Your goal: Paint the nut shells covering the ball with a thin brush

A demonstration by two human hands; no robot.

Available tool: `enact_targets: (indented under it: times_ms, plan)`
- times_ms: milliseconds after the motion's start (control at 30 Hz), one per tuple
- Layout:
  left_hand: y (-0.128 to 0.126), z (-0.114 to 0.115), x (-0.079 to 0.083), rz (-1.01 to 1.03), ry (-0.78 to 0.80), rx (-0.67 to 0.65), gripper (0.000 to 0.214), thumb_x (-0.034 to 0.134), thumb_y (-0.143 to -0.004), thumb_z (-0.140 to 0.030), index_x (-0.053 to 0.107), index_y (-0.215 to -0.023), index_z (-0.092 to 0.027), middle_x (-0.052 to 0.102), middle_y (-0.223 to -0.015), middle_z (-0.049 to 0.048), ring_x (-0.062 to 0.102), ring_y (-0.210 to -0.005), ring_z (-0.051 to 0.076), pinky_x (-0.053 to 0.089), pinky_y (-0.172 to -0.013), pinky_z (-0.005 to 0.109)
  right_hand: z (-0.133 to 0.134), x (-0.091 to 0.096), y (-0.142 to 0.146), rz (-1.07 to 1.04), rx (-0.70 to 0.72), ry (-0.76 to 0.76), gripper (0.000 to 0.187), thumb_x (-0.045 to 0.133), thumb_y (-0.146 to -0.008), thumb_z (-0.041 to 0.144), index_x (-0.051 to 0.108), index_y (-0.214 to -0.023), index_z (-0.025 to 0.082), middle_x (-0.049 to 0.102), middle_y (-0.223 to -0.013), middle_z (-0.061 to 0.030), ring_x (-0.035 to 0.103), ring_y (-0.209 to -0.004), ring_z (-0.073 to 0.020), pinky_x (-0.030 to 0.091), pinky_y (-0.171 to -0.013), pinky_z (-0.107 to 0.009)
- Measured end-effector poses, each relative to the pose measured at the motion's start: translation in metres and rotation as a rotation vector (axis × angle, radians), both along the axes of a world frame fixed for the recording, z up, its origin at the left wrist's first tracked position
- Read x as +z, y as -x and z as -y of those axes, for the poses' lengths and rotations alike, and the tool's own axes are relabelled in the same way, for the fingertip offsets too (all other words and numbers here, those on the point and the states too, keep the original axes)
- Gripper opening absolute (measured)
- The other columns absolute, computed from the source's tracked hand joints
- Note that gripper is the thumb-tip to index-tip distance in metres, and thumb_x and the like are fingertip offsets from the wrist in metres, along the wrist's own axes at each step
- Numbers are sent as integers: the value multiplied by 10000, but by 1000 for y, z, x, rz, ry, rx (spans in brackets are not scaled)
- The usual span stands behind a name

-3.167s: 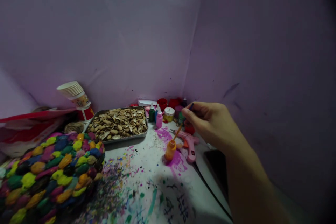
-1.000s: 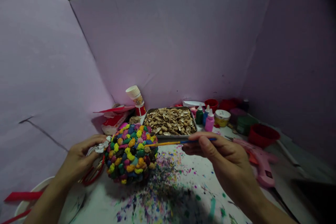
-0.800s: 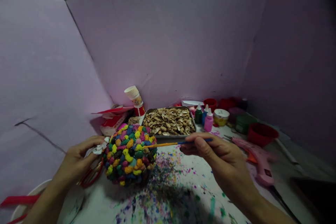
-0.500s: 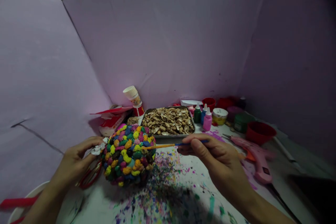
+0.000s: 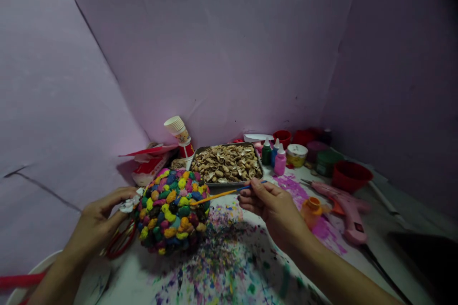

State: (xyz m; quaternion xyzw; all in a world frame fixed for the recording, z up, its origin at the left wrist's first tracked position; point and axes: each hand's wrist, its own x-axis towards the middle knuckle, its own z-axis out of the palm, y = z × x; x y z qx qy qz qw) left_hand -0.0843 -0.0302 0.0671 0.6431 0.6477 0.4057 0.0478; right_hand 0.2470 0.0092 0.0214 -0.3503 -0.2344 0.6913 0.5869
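A ball covered in many-coloured painted shells [image 5: 171, 209] rests on the paint-spattered table. My left hand [image 5: 98, 219] grips it from the left side, fingers closed on a white scrap and a red loop at its edge. My right hand [image 5: 272, 205] pinches a thin paintbrush [image 5: 222, 194] with an orange and blue handle. The brush tip touches the right face of the ball. An open orange paint bottle [image 5: 310, 209] stands just right of my right hand.
A metal tray of nut shells [image 5: 225, 167] lies behind the ball. Green, blue and pink paint bottles [image 5: 274, 155], small pots and red bowls [image 5: 348, 176] line the back right. A pink glue gun [image 5: 347, 209] lies at the right. Paper cups [image 5: 179, 133] lean at the back; purple boards surround the table.
My right hand came back from the orange bottle to the ball with the brush. Over the last second it drew nearer to me and the handle tilted, uncovering the orange bottle.
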Motion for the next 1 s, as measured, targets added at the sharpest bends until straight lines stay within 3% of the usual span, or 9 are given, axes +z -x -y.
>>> enact_targets:
  times_ms: [300,733,1000]
  plan:
    - [4,0,-1,-66,-54,-24,232,654,-617,-485,744,-708,-292,788,-821,40,746,-818,285,606,-773,382,-3,-10,10,-30,-54,72,537,942,-296,485,668,-577,118,684,-510,-12,637,-432,-102,568,-458,-180]
    - [-1,0,1,-61,-33,-22,287,649,-614,-544,717,-692,-277,780,-813,35,740,-812,274,601,-751,352,0,0,3,-21,-118,0,492,941,-339,470,695,-579,118,700,-509,-24,658,-439,-117,582,-478,-191]
    - [1,1,1,-14,52,36,352,680,-571,-526,722,-721,-211,786,-871,84,723,-880,285,561,-858,371,-3,-7,4,-32,-133,12,509,948,-323,457,707,-606,109,711,-525,-30,662,-448,-116,581,-472,-186]
